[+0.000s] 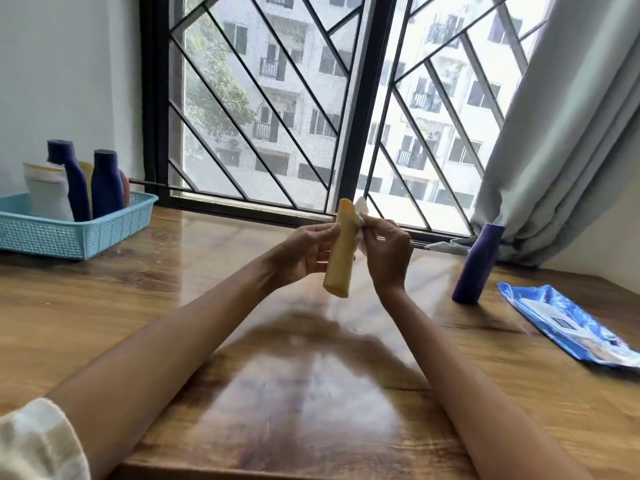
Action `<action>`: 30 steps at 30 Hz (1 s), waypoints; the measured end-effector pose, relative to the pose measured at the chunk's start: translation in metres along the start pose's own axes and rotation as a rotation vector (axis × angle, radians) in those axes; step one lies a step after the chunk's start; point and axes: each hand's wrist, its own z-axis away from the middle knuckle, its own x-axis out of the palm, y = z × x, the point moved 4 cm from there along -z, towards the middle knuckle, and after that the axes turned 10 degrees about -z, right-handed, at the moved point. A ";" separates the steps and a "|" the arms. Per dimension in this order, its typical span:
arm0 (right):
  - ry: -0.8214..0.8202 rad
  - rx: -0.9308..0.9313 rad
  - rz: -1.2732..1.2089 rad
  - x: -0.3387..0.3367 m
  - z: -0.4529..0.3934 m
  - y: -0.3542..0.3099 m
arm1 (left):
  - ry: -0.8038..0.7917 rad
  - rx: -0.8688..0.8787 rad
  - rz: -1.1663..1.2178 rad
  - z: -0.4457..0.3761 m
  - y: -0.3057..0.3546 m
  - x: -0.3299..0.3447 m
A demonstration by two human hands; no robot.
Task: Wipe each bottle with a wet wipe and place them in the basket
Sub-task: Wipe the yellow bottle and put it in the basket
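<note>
Yellow bottle [341,249] held mid-air over the middle of the wooden table [173,306], tilted, top toward the window. Left hand [304,252] gripping its lower body, fingers curled round the far side and hidden there, thumb on the near face. Right hand [388,252] pinching a white wet wipe [360,211] against the bottle's upper part, fingertips closed together on it. Most of the wipe buried between fingers and bottle, only a crumpled tuft showing above. Label and cap type unreadable, motion blur.

Purple bottle [479,263] standing upright on the table at right, well apart from the hands, just beside the grey curtain [554,150] hem. Blue wet wipe pack [571,323] lying flat near it, cut off by the right edge, print illegible.

Light blue basket [76,233] at far left of the table, cut off by the left edge. Inside, upright: white bottle [46,192], two dark blue bottles [71,178] [107,185], a yellow one and a reddish one mostly hidden behind those. Pale sleeve [38,441] at bottom left corner. Barred window [311,98] behind the table.
</note>
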 end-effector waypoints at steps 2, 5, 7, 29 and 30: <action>-0.026 -0.010 -0.012 0.005 0.005 -0.003 | 0.030 0.018 -0.012 0.000 0.002 -0.003; -0.160 -0.006 -0.030 0.021 0.018 -0.007 | 0.159 0.036 0.037 0.001 0.004 -0.021; -0.256 -0.028 -0.033 0.032 0.025 -0.009 | 0.283 0.027 0.090 0.003 0.006 -0.037; -0.456 0.280 -0.112 0.034 0.022 0.002 | 0.224 -0.093 0.027 0.000 -0.002 -0.018; -0.488 0.274 -0.091 0.037 0.024 0.000 | 0.293 -0.093 0.056 0.001 -0.001 -0.025</action>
